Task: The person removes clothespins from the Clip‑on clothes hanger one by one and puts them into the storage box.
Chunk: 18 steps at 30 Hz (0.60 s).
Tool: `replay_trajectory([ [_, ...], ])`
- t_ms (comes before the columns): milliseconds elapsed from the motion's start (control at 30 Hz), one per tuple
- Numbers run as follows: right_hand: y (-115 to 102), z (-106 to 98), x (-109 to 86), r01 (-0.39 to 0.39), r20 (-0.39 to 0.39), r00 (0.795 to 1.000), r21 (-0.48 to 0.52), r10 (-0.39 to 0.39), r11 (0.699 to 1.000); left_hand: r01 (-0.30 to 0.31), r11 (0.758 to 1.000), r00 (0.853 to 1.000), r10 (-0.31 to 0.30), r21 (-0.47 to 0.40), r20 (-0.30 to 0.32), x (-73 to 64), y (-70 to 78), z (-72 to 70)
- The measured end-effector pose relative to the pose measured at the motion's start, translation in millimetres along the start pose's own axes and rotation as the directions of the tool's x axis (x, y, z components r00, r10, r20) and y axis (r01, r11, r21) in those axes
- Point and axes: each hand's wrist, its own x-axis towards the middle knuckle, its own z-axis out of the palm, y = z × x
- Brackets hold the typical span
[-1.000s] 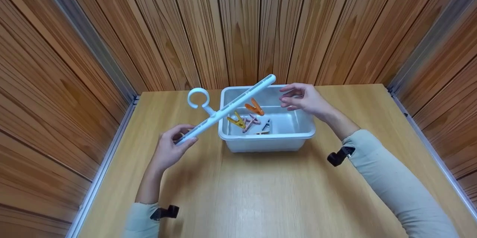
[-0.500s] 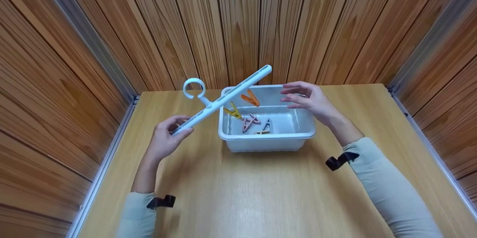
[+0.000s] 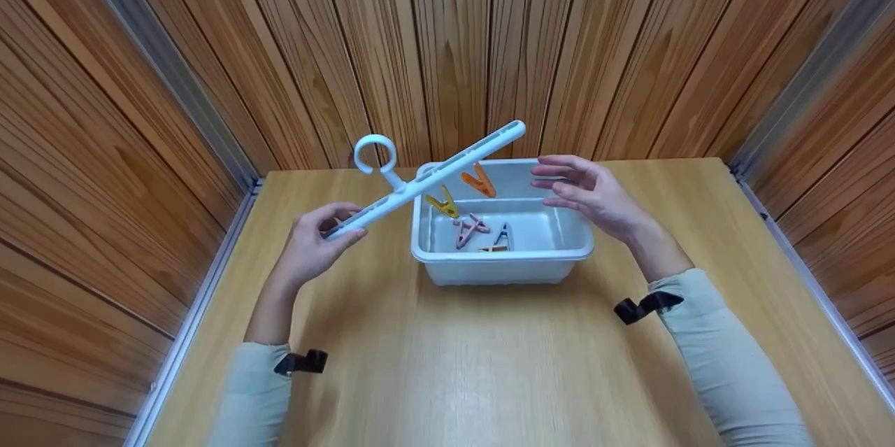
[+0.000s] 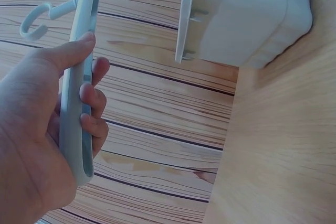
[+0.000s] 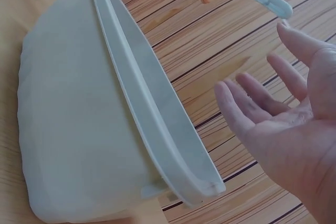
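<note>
My left hand (image 3: pixel 311 244) grips the lower left end of a pale blue slotted hanger (image 3: pixel 426 182); in the left wrist view its thumb and fingers wrap the bar (image 4: pixel 79 98). The hanger slants up to the right above the bin, its round hook (image 3: pixel 375 152) pointing up. An orange clothespin (image 3: pixel 480 181) and a yellow clothespin (image 3: pixel 443 203) hang from the bar. Beyond the bar's far end, my right hand (image 3: pixel 591 195) hovers by the bin's right rim with its fingers loosely extended and nothing in them. The right wrist view shows its palm (image 5: pixel 294 135) bare.
A white plastic bin (image 3: pixel 503 271) stands on the wooden table (image 3: pixel 503 363) near the back wall. Pink clothespins (image 3: pixel 470 230), a grey one (image 3: pixel 501 235) and a yellowish one (image 3: pixel 493 248) lie inside. Wood-panelled walls (image 3: pixel 461 48) surround the table's back and sides.
The left hand has raised the hanger with both clothespins, clear of the bin's contents. My right hand has shifted slightly right, its fingers more spread.
</note>
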Motion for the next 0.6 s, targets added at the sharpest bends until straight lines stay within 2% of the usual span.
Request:
replay_trajectory([
  [300, 11, -4, -7.3, 0.041, 0.168, 0.984, 0.094, -0.057, 0.995, -0.062, 0.998, 0.997, 0.061, 0.017, 0.036, 10.2, 7.6, -4.5],
  [600, 24, -3, -10.8, 0.063, 0.225, 0.969, 0.168, -0.101, 0.984, -0.123, 0.992, 0.989, 0.12, 0.028, 0.087, 16.3, 16.8, -2.0],
])
